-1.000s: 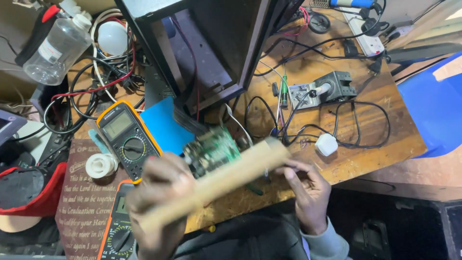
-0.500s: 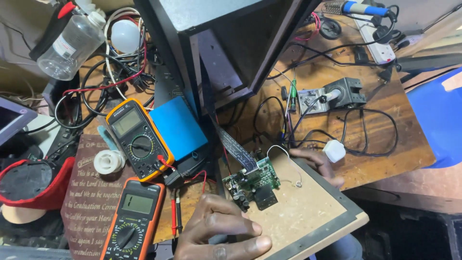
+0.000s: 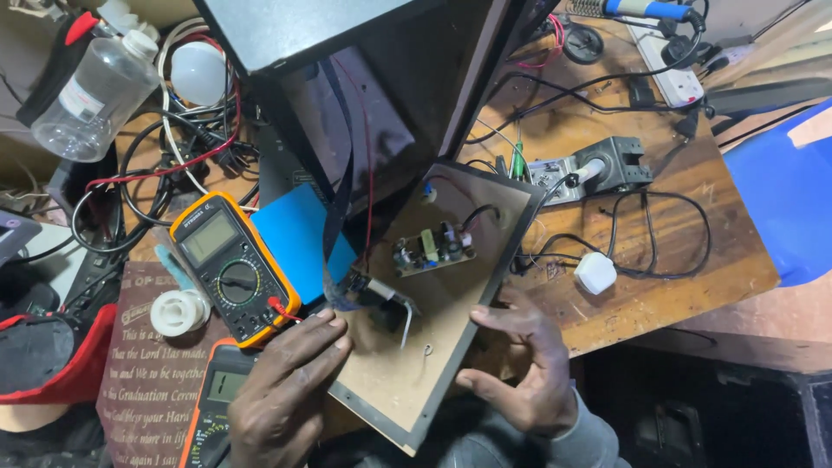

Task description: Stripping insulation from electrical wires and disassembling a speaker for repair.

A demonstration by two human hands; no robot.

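A brown fibreboard panel (image 3: 451, 329) lies tilted across the bench edge, with a small green circuit board (image 3: 432, 249) and wires fixed on its upper part. My left hand (image 3: 290, 390) rests on the panel's left edge, fingers pointing toward a black component (image 3: 368, 290) on it. My right hand (image 3: 524, 364) grips the panel's right edge, thumb on top. A black open speaker cabinet (image 3: 364, 104) stands just behind the panel.
An orange multimeter (image 3: 232, 264) lies left of the panel, a second multimeter (image 3: 212, 407) below it. A clear bottle (image 3: 91, 95), a white bulb (image 3: 198, 74), tangled cables, a white plug (image 3: 594, 272) and a blue chair (image 3: 784, 208) surround the wooden bench.
The panel has been turned from edge-on to face-up and moved up toward the cabinet. My left hand shifted left to its edge, and my right hand came round to grip its right edge.
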